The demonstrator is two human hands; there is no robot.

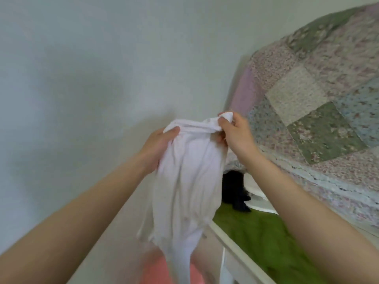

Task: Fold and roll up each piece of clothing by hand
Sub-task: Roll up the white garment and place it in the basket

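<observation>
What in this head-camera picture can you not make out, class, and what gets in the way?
Head view:
White garment: its type is unclear; it is bunched, and its lower end is cut off by the bottom edge.
Left hand: fingers hidden behind the garment, only the thumb shows.
Black thing on the green cover: blurred, partly behind the garment.
Pink thing: cut off by the bottom edge, partly covered by the garment.

garment [184,181] between hands, quilt [320,99] right
</observation>
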